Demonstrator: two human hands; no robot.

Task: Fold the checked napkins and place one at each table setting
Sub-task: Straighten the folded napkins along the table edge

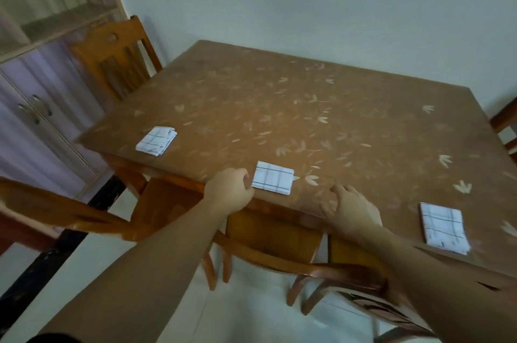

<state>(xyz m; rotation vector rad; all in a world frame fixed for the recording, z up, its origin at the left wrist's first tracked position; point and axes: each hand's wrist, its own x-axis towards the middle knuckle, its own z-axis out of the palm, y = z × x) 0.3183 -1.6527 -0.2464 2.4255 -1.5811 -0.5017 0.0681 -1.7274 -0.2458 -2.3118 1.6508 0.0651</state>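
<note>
Three folded white checked napkins lie on the brown leaf-patterned table (pixel 307 108). One napkin (pixel 156 140) is near the left corner, one (pixel 272 179) at the near edge in the middle, and one (pixel 443 228) at the right. My left hand (pixel 228 193) sits at the table's near edge with curled fingers and pinches the middle napkin's left edge. My right hand (pixel 351 210) is blurred and hovers over the near edge to the right of that napkin, fingers relaxed and holding nothing.
A wooden chair (pixel 117 57) stands at the table's far left side. Another chair (pixel 279 242) is tucked under the near edge below my hands, and a chair back (pixel 56 211) is at the left. A cabinet (pixel 33 119) lines the left wall.
</note>
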